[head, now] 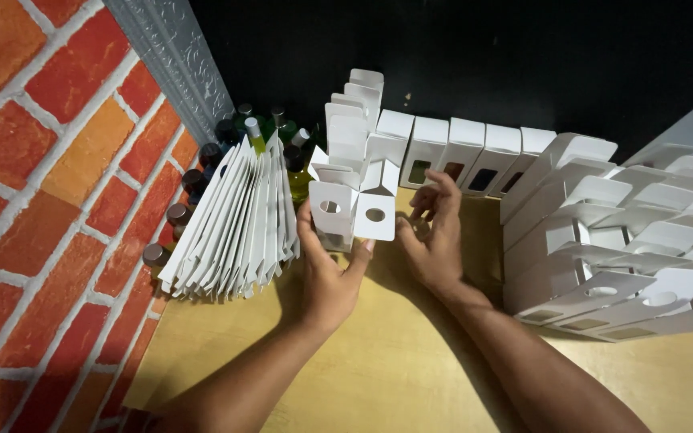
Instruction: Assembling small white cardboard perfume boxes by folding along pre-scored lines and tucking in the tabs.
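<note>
Your left hand (pixel 326 273), at the centre of the frame, is wrapped around a small white cardboard box with open top flaps and round hang-holes (pixel 352 207), thumb on one side and fingers on the other, holding it upright just above the counter. Your right hand (pixel 435 236), just to the right of it, holds nothing: its fingers are loosely curled and spread, close to the box's flap but apart from it.

Beneath both lies the pale yellow wooden counter (pixel 378 369), filling the lower half of the frame. At the left edge runs an orange and red brick-pattern wall (pixel 34 176). On the right side of the frame a large pile of assembled white hang-tab boxes (pixel 619 240) lies stacked on its side. Left of centre, a fan of flat, unfolded white cardboard blanks (pixel 238 224) leans on the counter. Along the top centre, a row of upright white window boxes (pixel 467 152) stands against the dark back wall. In the upper left corner behind the blanks, small glass bottles with dark and silver caps (pixel 258 132) cluster together.
</note>
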